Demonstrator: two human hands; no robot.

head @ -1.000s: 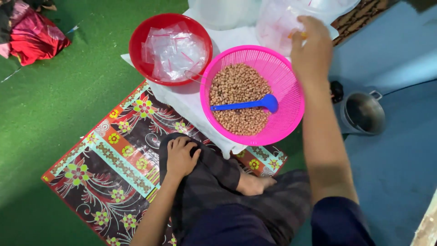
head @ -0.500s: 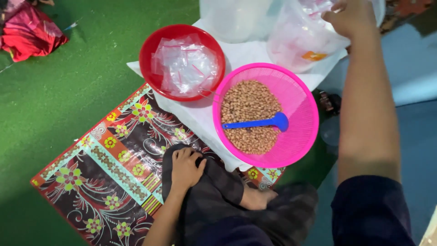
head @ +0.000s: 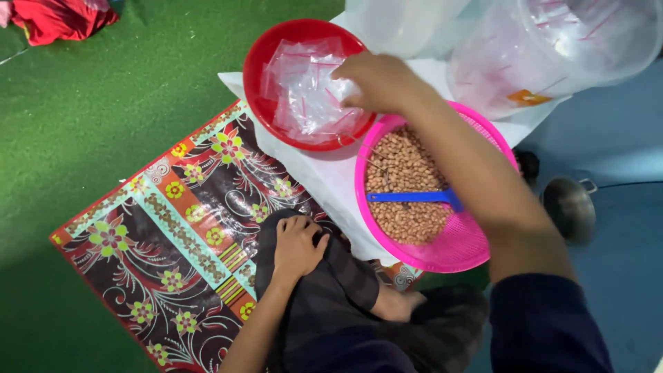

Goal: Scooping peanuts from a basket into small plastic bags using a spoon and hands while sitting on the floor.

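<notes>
My right hand [head: 376, 83] reaches over the red bowl [head: 266, 52], its fingers down among the small clear plastic bags [head: 307, 93] piled inside; whether it grips one I cannot see. My left hand [head: 297, 245] rests flat on my knee, holding nothing. Just right of the red bowl sits a pink basket [head: 449, 252] full of brown peanuts [head: 407, 169], with a blue scoop [head: 411, 197] lying across them. My right forearm crosses over the basket.
Both bowls stand on a white sheet [head: 324, 179]. Large clear plastic containers [head: 552, 48] stand behind them. A floral mat [head: 173, 228] lies on green carpet [head: 83, 124]. A small metal pot [head: 570, 207] sits on the blue floor at right; red cloth [head: 59, 17] lies top left.
My right hand has left the clear container at the back right and moved left and down to the red bowl of bags. The left hand stayed on my knee.
</notes>
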